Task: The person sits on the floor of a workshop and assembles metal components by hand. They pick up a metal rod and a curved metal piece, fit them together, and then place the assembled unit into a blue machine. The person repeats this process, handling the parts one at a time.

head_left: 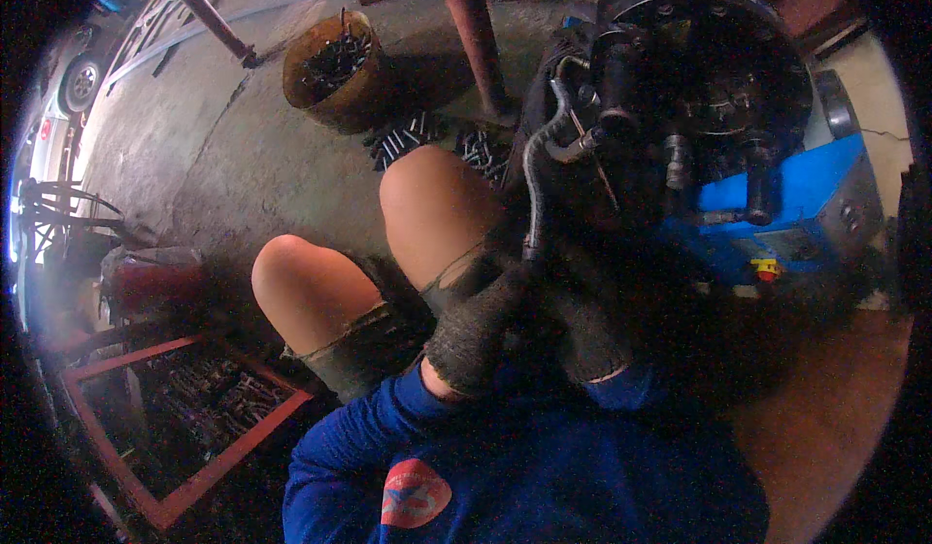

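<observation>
Two gloved hands worked close together at a black rubber hose (pixel 536 180). Left hand (pixel 476 335), in a dark knitted glove, was wrapped around the hose's lower end. Right hand (pixel 587 335), gloved alike, lay just beside it; its grip could not be told. Hose rose from the hands to a round black machine head (pixel 704 68) on a blue housing (pixel 806 190). Rusty bucket of metal fittings (pixel 335 68) stood well beyond the left hand; red-framed parts tray (pixel 184 500) lay left of it.

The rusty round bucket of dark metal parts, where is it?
The rusty round bucket stands on the concrete floor, upper left, beyond the bare knees.
</observation>
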`<state>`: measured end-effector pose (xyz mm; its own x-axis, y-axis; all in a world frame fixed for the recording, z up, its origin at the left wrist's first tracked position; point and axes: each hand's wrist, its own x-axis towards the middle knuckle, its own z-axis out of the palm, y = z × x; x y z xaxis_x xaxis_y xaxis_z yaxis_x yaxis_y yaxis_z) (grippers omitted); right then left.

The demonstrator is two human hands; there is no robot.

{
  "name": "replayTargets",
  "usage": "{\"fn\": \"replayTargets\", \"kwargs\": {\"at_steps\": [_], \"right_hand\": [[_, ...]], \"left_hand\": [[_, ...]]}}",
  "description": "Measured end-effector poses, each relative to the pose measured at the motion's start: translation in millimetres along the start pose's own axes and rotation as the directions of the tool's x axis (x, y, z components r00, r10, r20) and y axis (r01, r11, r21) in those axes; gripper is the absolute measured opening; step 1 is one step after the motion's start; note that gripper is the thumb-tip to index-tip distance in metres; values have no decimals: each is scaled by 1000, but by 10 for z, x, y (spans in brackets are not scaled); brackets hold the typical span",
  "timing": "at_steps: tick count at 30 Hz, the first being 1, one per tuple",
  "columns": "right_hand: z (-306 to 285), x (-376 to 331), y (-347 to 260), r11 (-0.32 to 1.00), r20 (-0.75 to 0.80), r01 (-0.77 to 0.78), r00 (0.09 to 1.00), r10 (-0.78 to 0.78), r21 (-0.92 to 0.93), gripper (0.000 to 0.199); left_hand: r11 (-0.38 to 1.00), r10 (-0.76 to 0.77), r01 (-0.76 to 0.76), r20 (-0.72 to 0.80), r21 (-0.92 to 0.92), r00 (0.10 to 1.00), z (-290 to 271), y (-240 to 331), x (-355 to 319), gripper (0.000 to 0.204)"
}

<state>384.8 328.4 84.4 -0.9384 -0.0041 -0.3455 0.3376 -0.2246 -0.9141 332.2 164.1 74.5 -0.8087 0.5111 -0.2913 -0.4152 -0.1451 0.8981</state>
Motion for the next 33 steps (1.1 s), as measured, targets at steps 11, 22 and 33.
{"fn": "replayTargets", "kwargs": {"at_steps": [11, 22, 33], "right_hand": [[-48, 4, 80, 998, 65, 1, 998, -5, 68, 37], [-1047, -343, 357, 808, -191, 327, 945, -266, 490, 38], [-1563, -528, 362, 666, -388, 601, 797, -463, 442, 38]], "left_hand": [[939, -42, 27, 38, 344, 998, -143, -39, -66, 33], [979, -91, 94, -25, 183, 996, 111, 160, -292, 22], [958, -104, 99, 5, 270, 995, 295, 486, -402, 30]]}}
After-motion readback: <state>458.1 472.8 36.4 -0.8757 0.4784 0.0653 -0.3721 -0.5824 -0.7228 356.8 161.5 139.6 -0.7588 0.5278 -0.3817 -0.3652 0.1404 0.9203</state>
